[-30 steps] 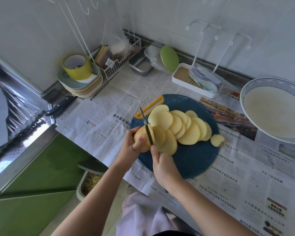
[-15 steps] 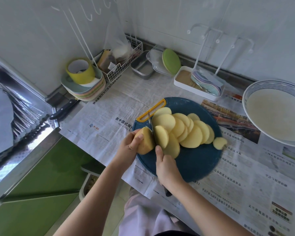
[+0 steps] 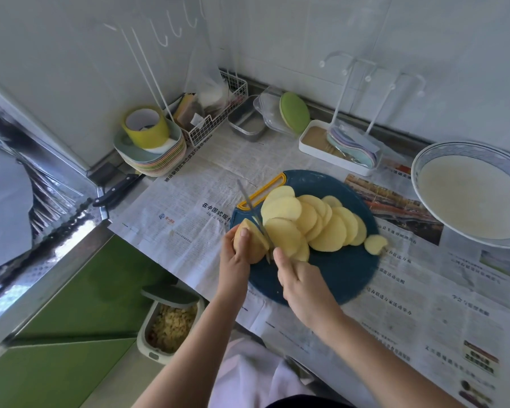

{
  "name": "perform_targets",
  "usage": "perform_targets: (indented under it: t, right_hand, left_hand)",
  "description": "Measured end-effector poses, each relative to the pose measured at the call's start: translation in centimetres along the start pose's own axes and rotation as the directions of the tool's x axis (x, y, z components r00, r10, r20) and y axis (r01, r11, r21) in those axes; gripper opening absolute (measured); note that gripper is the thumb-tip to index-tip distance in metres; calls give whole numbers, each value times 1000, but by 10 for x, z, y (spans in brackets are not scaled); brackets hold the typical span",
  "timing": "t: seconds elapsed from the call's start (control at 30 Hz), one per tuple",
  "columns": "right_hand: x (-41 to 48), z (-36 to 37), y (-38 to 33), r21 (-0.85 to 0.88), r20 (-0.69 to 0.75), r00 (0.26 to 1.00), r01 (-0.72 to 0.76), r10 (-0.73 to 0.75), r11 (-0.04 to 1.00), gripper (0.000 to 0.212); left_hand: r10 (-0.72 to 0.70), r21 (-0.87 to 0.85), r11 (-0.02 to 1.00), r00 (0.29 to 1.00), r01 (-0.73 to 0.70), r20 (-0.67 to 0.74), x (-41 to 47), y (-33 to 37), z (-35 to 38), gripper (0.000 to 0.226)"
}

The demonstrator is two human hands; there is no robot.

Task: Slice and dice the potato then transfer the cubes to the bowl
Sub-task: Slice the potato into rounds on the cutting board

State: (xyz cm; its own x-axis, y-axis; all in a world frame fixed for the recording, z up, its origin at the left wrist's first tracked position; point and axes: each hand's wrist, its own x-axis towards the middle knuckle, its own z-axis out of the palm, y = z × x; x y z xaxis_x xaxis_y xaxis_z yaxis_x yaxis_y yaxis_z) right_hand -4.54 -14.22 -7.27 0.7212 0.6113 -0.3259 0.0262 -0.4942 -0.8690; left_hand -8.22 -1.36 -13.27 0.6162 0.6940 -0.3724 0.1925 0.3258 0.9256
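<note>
A round dark-blue cutting board with a yellow handle lies on newspaper. Several pale yellow potato slices fan across it, with one small slice apart at the right. My left hand grips the uncut potato end at the board's left edge. My right hand holds a knife, its blade cutting down into the potato just right of my left fingers. The white bowl with a blue rim, holding whitish liquid, stands at the far right.
A stack of plates with a yellow cup and a wire basket stand at the back left. A black-handled knife lies by the foil-covered stove edge. A metal tin and a white tray line the wall. A bin sits below the counter.
The knife has sliced off another round, which now leans on the fan of slices, and the blade is set into the potato end again. The remaining piece is shorter.
</note>
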Motion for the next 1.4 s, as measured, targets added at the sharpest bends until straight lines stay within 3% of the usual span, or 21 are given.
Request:
perform_targets:
  t: [0.1,0.27,0.5,0.63,0.77,0.9,1.03,1.23,1.33,1.4]
  right_hand:
    - [-13,-5,-2,-184,7,993,115,-116,976,51]
    - [-22,-3,5,-283,19,991,131,-131,950,51]
    - [-28,-1,13,-285,11,989,145,-148,947,52]
    - [-30,-3,17,-290,10,989,142,-146,947,49]
    - [-30,-1,22,-304,6,990,136,-141,943,50]
    - [-30,0,25,-320,19,993,117,-117,940,50]
    - [-31,4,26,-334,17,994,107,-108,936,50]
    - [-30,10,26,-317,9,996,83,-84,945,51]
    - [-27,13,26,-315,12,997,79,-80,946,51]
    - [-26,14,26,-321,18,996,84,-82,943,51]
  left_hand:
    - [-9,37,999,1000,10,-15,2,1,2,44]
    - [-17,85,996,1000,16,15,1,0,1,44]
    - [7,104,994,997,-15,71,-1,0,-1,46]
    - [21,125,992,995,-34,101,-4,3,0,33]
    - [9,159,987,996,-22,85,-4,3,0,48]
    - [48,157,986,994,-62,95,-8,7,2,40]
    - [83,140,986,993,-95,90,-7,3,4,69]
    - [80,156,983,993,-93,87,5,-16,-1,91]
    - [69,143,987,995,-79,74,-2,-6,0,82]
    - [96,132,986,992,-106,82,-7,2,1,55]
